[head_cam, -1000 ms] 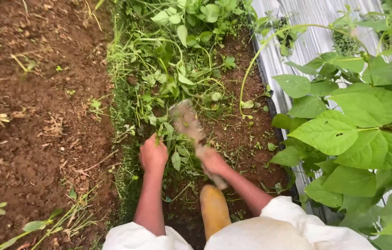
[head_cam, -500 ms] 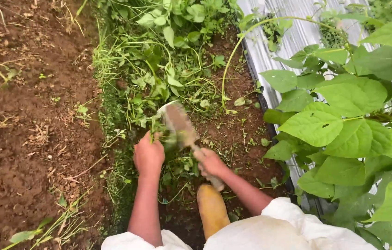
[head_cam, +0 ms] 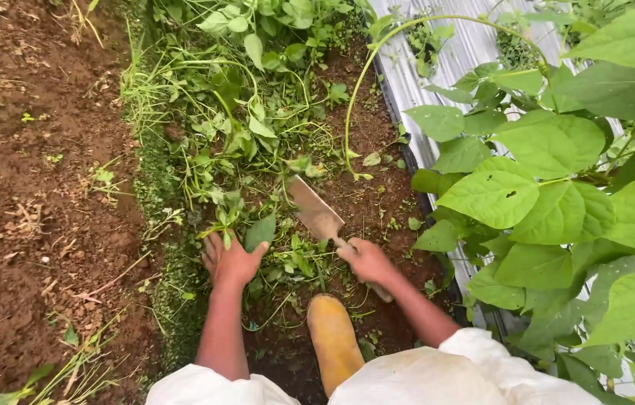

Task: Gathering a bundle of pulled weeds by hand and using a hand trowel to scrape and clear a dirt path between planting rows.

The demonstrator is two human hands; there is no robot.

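I'm gripping the trowel in my right hand, left hand spread on weeds; keeping the blade low by the roots.

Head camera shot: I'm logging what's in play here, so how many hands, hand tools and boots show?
Hands: 2, the left hand on the weeds, the right hand gripping the tool
Flat-bladed hand tools: 1
Yellow boots: 1
Total: 4
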